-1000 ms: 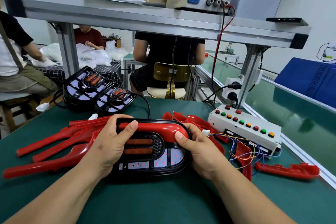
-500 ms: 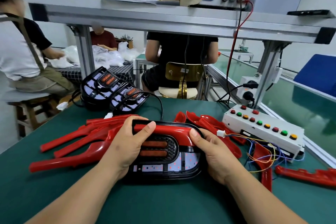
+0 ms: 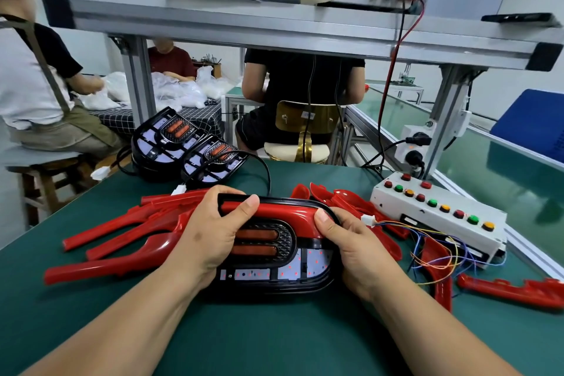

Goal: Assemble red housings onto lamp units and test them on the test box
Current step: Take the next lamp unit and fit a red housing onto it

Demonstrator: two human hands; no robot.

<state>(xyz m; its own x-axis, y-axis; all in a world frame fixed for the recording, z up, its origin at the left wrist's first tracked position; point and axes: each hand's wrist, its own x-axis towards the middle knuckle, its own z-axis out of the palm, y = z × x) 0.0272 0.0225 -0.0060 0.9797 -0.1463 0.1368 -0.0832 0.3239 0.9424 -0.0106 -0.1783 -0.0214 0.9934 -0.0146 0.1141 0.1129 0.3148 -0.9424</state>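
R hand [image 3: 357,253] fingers behind lamp unit [image 3: 274,275]

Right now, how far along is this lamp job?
Done: a red housing sits on the lamp unit. In hand: left hand and right hand grip that unit, thumbs on the housing. Left: testing, since the plug of the test box lies loose; two bare units at the back and spare housings wait.

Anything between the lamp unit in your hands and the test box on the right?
Yes: loose red housings and tangled coloured wires with a white connector lie on the mat between the lamp unit and the test box.
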